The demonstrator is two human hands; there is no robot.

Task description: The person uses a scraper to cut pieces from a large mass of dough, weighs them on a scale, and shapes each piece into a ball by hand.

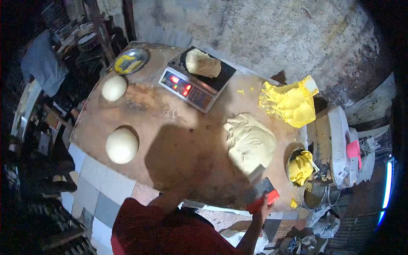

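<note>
My right hand [265, 209] is closed on the red handle of a dough scraper [267, 188]. Its flat metal blade is at the near edge of a large, soft, pale dough mass [250, 142] on the table. My left hand [185, 189] is low over the table's near side, in dark shadow; blur and shadow hide its fingers. Ahead, a piece of dough [203, 63] lies on the black platform of a digital scale [187, 88] with lit red digits. Two smooth dough balls, a nearer one [122, 145] and a farther one [114, 88], rest at the left.
A yellow fatty mass [293, 102] lies on its wrapper at the back right. Nearer stands a bowl [293, 180] of similar yellow stuff. A metal plate [138, 55] with yellow smears is at the far left table corner. Another person [44, 61] is beyond the table's left side.
</note>
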